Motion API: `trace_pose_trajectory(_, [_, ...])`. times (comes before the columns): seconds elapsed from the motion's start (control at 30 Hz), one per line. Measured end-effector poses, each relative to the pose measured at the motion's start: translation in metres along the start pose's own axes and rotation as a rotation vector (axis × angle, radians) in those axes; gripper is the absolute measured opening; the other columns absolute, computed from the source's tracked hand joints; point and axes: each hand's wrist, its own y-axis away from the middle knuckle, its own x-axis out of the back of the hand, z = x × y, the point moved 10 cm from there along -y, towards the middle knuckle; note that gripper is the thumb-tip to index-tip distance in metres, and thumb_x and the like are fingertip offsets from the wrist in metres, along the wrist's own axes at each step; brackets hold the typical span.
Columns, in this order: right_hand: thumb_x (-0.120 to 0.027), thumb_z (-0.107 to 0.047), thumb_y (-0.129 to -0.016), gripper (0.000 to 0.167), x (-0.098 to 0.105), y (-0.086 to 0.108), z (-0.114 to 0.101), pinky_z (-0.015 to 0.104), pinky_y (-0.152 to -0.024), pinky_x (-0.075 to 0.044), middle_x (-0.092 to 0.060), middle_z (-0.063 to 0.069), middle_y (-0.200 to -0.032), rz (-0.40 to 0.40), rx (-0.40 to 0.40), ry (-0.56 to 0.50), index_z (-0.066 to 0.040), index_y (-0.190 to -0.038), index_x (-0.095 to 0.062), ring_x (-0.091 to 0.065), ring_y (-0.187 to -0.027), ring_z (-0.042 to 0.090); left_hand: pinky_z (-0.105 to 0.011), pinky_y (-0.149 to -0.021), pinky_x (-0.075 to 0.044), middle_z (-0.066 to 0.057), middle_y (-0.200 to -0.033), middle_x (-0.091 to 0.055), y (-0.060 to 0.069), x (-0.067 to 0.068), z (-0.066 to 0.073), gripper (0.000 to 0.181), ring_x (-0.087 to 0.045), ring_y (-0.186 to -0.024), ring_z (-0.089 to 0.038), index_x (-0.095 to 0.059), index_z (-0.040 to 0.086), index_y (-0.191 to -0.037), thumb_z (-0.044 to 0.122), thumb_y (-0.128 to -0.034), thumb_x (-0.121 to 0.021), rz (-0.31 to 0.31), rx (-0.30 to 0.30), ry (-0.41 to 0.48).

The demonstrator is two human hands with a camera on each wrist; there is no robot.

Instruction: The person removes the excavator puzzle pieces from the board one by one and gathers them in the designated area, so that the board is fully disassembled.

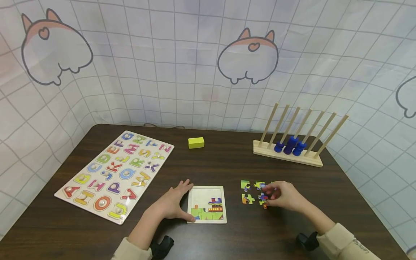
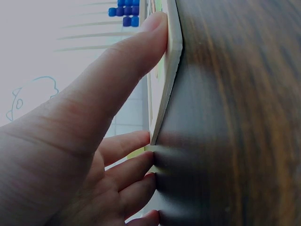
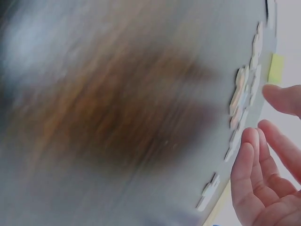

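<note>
A square wooden puzzle board (image 1: 206, 189) lies on the table, with a few joined picture pieces (image 1: 211, 213) along its bottom and right side. My left hand (image 1: 172, 204) spans its left edge: the thumb rests on the lower left corner and the other fingers reach the upper left corner. In the left wrist view the thumb (image 2: 127, 52) lies on the board's rim. Right of the board are several loose jigsaw pieces (image 1: 248, 199). My right hand (image 1: 286, 196) hovers over the rightmost of them, partly hiding some. The right wrist view shows its thumb (image 3: 284, 100) apart from the fingers, with nothing between.
An alphabet peg board (image 1: 113, 173) with knobbed letters lies at the left. A yellow block (image 1: 196, 143) sits toward the back. At the back right stands a wooden peg rack (image 1: 287, 155) with blue beads (image 1: 290, 145). A grid-patterned cloth (image 1: 195, 90) hangs behind the table.
</note>
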Motion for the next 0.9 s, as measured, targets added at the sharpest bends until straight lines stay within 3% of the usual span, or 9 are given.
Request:
trace_pose_trajectory(0.43, [-0.075,-0.006,-0.072,0.036,-0.013,-0.003,-0.03,0.023,-0.054,-0.051,-0.06,0.011,-0.085,0.0,0.052,-0.057,0.004,-0.105,-0.063,-0.056,-0.063,0.006,-0.053,-0.108,-0.015,-0.012,-0.148,-0.025,0.0,-0.002,-0.004,0.102,-0.017,-0.137,-0.029,-0.036,0.004,-0.14,0.043,-0.0583,-0.084,-0.01,0.024,-0.003])
trace_pose_trajectory(0.9, [-0.076,-0.008,-0.072,0.036,-0.043,-0.016,-0.061,0.021,-0.059,-0.051,-0.061,0.008,-0.086,-0.054,0.109,-0.075,0.001,-0.104,-0.065,-0.057,-0.066,0.012,-0.053,-0.108,-0.015,-0.013,-0.148,-0.025,0.003,-0.002,-0.002,0.102,-0.017,-0.137,-0.03,-0.035,0.003,-0.14,0.042,-0.0587,-0.084,-0.011,0.022,0.002])
